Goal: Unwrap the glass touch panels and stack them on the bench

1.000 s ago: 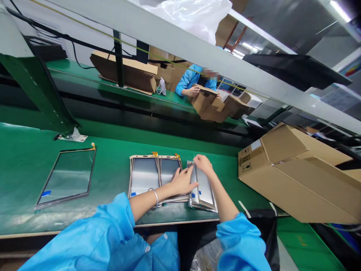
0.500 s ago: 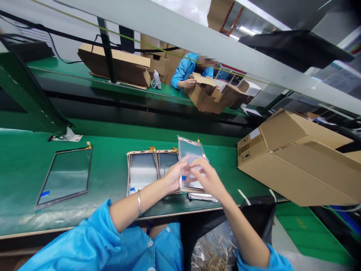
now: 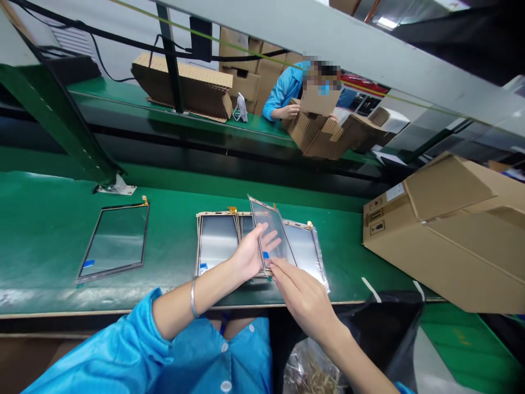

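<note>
Both hands are on one touch-screen panel (image 3: pixel 270 220), and it's up off the green bench (image 3: pixel 176 235), tilted, its top leaning to the left! The left hand (image 3: pixel 248 254) has it at the left edge, fingers spread behind the clear glass and showing straight through it, a silver bangle (image 3: pixel 192 297) at the wrist. In comes the right hand (image 3: pixel 303 295) at the lower edge, thumb and fingertips closed together just beside the blue tab (image 3: pixel 266 255); what sits between those tips is hidden. Directly behind the lifted panel, a second stack of panels (image 3: pixel 246 221) is mostly covered. Tight to its left lies the first stack of panels (image 3: pixel 219 238), orange connector at the top, and just to the right a panel in clear film (image 3: pixel 304 246) lies flat. Out on the left, well apart, a single dark-framed panel (image 3: pixel 118 235) rests alone with its own blue tab. Over on the right, a big cardboard box (image 3: pixel 443 235) leans at the bench's end. And across the way, a co-worker (image 3: pixel 283 93) in blue handles a cardboard carton (image 3: pixel 315 134)!
</note>
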Demonstrator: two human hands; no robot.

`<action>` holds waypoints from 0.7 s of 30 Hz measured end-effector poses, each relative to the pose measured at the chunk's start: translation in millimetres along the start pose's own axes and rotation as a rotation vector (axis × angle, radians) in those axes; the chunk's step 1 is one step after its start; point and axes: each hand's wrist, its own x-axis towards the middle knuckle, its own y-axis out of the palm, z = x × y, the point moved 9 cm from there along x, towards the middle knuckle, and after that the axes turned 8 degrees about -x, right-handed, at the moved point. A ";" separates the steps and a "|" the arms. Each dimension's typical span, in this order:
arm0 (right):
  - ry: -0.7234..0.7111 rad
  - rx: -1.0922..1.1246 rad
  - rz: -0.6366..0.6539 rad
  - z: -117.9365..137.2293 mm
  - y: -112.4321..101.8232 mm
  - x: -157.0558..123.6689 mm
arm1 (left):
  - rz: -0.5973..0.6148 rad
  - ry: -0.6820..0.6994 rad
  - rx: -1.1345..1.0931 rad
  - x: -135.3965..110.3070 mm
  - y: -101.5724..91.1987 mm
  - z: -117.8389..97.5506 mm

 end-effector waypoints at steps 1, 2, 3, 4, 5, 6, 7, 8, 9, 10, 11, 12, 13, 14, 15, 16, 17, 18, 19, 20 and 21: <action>-0.008 -0.016 -0.005 1.3 -0.6 -0.9 | 0.000 0.007 -0.001 -0.3 -0.7 -0.5; -0.015 -0.029 -0.014 2.6 -1.3 -1.6 | 0.000 0.011 0.000 -0.6 -1.4 -0.7; -0.016 -0.033 -0.023 3.9 -1.8 -1.5 | 0.001 0.016 0.004 -1.0 -2.1 -0.7; -0.007 -0.023 -0.030 4.5 -2.0 -0.5 | 0.005 0.022 0.009 -1.7 -2.5 -0.4; 0.021 0.012 -0.032 3.8 -1.3 1.6 | 0.013 0.031 0.015 -2.6 -2.5 -0.1; 0.068 0.083 -0.029 1.3 0.4 4.5 | 0.022 0.044 0.022 -3.8 -2.4 0.2; 0.144 0.194 -0.021 -4.2 3.5 7.3 | 0.030 0.058 0.029 -5.3 -2.7 0.6; 0.255 0.339 -0.008 -13.7 8.9 8.9 | 0.042 0.068 0.042 -7.1 -3.0 1.5; 0.396 0.510 0.005 -26.9 16.4 7.6 | 0.061 0.071 0.064 -9.1 -3.5 3.0; 0.553 0.699 0.016 -42.6 25.7 2.3 | 0.088 0.068 0.092 -11.6 -4.2 4.7; 0.717 0.883 0.018 -60.6 35.2 -7.3 | 0.122 0.063 0.121 -14.5 -5.7 6.2; 0.878 1.037 -0.001 -81.5 42.4 -21.1 | 0.160 0.054 0.152 -18.2 -8.3 7.8; 1.029 1.143 -0.051 -106.1 45.6 -38.8 | 0.195 0.041 0.182 -22.6 -12.7 9.1; 1.160 1.195 -0.139 -134.5 43.8 -59.5 | 0.220 0.033 0.208 -27.8 -19.3 9.5; 1.275 1.174 -0.263 -165.9 36.5 -83.4 | 0.229 0.029 0.232 -33.3 -27.9 9.3; 1.371 1.078 -0.429 -197.2 22.9 -110.1 | 0.226 0.025 0.257 -39.0 -37.9 9.0; 1.426 0.955 -0.589 -222.7 7.0 -134.9 | 0.209 0.028 0.285 -44.6 -48.5 8.2; 1.450 0.869 -0.703 -239.4 -5.2 -154.3 | 0.183 0.034 0.309 -49.7 -59.0 7.3; 1.450 0.774 -0.805 -247.6 -16.6 -168.8 | 0.152 0.044 0.328 -54.2 -68.2 6.6; 1.426 0.695 -0.860 -246.9 -24.3 -175.4 | 0.126 0.048 0.343 -57.9 -75.3 6.8; 1.388 0.635 -0.862 -238.5 -27.3 -173.6 | 0.108 0.047 0.355 -60.8 -79.7 8.1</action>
